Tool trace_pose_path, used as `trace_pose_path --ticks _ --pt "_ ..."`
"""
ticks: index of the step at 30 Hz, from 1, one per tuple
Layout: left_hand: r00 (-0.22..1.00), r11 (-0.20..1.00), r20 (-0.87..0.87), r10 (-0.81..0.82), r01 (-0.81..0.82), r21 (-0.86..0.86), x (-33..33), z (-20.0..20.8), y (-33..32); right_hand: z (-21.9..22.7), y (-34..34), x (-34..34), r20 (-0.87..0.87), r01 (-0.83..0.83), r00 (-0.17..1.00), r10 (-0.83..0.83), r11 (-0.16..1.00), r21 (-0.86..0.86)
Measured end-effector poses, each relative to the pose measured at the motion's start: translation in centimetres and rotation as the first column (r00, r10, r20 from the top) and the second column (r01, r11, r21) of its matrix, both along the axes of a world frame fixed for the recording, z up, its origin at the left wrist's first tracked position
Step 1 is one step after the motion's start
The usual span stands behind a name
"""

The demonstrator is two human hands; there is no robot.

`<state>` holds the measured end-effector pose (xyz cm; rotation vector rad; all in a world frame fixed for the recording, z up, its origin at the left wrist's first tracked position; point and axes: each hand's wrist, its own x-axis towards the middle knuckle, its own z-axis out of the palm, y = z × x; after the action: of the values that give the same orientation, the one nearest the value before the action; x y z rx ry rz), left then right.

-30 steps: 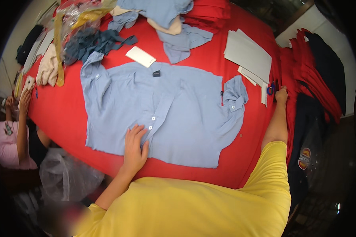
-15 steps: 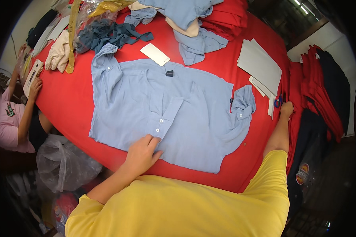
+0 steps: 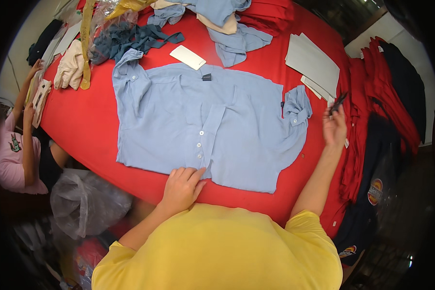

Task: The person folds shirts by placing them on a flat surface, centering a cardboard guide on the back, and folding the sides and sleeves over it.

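A light blue short-sleeved shirt [image 3: 164, 116] lies spread face up, its neck away from me and white buttons down the placket. At the bottom hem, beside the placket's lower end, my left hand [image 3: 182, 187] has its fingers bent over the cloth and appears to pinch the edge. Off the shirt's right side, my right hand [image 3: 334, 128] is raised, palm partly turned up. It holds small dark snips [image 3: 339, 102] at the fingertips, pointing away from me. A white hang tag [image 3: 187, 57] lies by the collar.
White sheets [image 3: 313, 60] lie at the right edge of the red table [image 3: 270, 67]. Dark teal strips [image 3: 135, 41] and blue garments [image 3: 239, 41] are piled at the back. Red garments [image 3: 357, 96] hang at right. A co-worker [image 3: 21, 159] handles beige cloth at left.
My right hand has lifted from the table's right edge and come inward with the snips. The placket has been straightened, with another button now showing; my left hand stays at the hem.
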<state>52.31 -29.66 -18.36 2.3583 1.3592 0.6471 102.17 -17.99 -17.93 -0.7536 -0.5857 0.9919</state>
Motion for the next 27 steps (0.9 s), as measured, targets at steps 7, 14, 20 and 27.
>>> trace_pose_path --ticks 7,14,20,27 --pt "0.945 0.953 0.281 0.169 -0.23 0.199 -1.2 -1.4 13.3 0.5 -2.9 -20.3 -0.091 -0.421 0.907 0.411 0.887 -0.188" --pt "0.907 0.918 0.249 0.339 -0.377 0.123 0.0 -3.8 18.0 -0.4 2.8 -32.7 0.577 -0.353 0.651 0.493 0.87 -0.345" --pt "0.937 0.883 0.19 0.292 -0.341 0.322 0.3 -4.2 18.7 -3.7 5.5 -34.9 0.856 -0.094 0.421 0.299 0.953 -0.287" --pt "0.882 0.911 0.353 0.312 -0.383 0.153 -0.7 -5.3 19.0 -2.9 4.8 -35.5 0.921 -0.082 0.306 0.242 0.97 -0.227"
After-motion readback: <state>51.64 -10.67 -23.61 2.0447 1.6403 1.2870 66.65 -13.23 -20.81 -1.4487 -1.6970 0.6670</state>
